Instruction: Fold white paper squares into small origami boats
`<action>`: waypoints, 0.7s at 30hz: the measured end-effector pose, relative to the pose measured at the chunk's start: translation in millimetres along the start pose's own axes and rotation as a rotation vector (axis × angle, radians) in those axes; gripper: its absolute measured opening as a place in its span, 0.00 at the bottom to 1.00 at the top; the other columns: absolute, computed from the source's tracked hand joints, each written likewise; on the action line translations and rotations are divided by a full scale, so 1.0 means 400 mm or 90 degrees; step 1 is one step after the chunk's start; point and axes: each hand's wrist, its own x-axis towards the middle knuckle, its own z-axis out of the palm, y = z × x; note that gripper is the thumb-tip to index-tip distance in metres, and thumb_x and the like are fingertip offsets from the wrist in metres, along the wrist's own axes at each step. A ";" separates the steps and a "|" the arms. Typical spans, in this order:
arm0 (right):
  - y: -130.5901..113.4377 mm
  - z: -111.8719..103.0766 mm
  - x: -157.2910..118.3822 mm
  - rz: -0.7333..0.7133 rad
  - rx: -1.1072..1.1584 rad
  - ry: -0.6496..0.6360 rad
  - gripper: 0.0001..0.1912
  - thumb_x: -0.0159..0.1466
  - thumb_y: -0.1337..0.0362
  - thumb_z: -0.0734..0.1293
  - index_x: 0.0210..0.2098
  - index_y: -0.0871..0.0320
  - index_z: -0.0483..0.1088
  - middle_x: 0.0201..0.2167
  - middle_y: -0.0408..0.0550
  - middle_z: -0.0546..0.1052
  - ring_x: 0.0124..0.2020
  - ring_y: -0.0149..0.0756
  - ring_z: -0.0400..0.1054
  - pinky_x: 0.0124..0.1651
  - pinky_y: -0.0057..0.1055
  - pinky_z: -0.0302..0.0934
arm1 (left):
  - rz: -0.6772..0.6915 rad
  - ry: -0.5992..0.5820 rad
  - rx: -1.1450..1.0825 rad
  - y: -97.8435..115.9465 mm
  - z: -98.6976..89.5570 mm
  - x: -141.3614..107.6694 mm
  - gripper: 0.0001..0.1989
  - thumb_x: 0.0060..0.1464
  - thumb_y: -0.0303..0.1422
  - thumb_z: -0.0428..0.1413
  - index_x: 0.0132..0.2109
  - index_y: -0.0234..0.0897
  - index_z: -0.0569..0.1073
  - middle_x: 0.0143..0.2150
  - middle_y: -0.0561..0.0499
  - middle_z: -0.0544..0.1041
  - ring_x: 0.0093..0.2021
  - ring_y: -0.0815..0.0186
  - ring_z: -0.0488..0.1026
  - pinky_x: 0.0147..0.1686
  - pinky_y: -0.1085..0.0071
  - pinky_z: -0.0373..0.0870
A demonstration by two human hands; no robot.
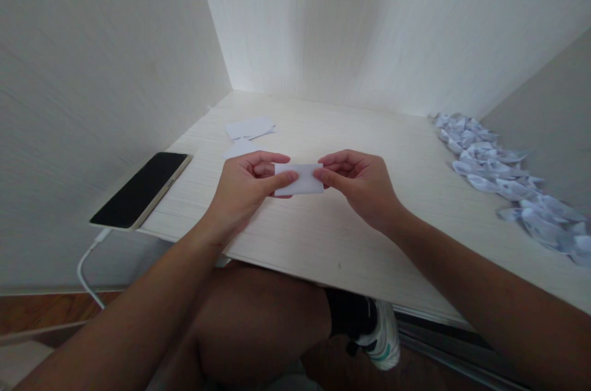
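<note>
A small white rectangular paper [305, 180] is held level above the pale tabletop, near the middle of the view. My left hand [252, 185] pinches its left end, thumb on the near face and fingers behind it. At the right end my right hand [362, 181] pinches the same paper, its thumb also on the face. The two thumb tips are a short gap apart. Just beyond my left hand lie flat white paper pieces [249, 127], some overlapping, with another piece [241, 146] partly hidden by that hand.
A black-screened phone [141, 189] with a white cable [82, 268] rests at the table's left edge. Many folded white papers [496, 172] are heaped along the right side. Pale walls enclose the table's [295, 243] back and sides. A leg and shoe [381, 335] show below.
</note>
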 end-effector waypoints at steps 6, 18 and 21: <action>0.008 0.000 -0.001 -0.061 0.005 -0.034 0.14 0.53 0.63 0.82 0.37 0.59 0.80 0.26 0.42 0.80 0.26 0.29 0.73 0.30 0.27 0.67 | 0.020 -0.025 0.017 0.004 -0.001 -0.001 0.15 0.41 0.31 0.76 0.39 0.34 0.84 0.21 0.60 0.69 0.22 0.73 0.72 0.27 0.70 0.84; 0.007 -0.004 -0.003 -0.037 -0.041 -0.093 0.13 0.57 0.61 0.80 0.39 0.59 0.80 0.25 0.40 0.78 0.25 0.27 0.69 0.28 0.27 0.62 | -0.002 -0.024 0.070 0.023 0.008 -0.013 0.16 0.40 0.30 0.74 0.39 0.34 0.83 0.21 0.60 0.71 0.22 0.71 0.73 0.26 0.70 0.84; 0.011 -0.002 -0.003 0.003 -0.064 -0.144 0.12 0.59 0.57 0.78 0.35 0.60 0.79 0.27 0.43 0.79 0.27 0.28 0.69 0.31 0.28 0.61 | -0.015 -0.034 0.087 0.023 0.010 -0.015 0.18 0.39 0.32 0.75 0.39 0.33 0.83 0.20 0.60 0.71 0.22 0.72 0.72 0.26 0.70 0.84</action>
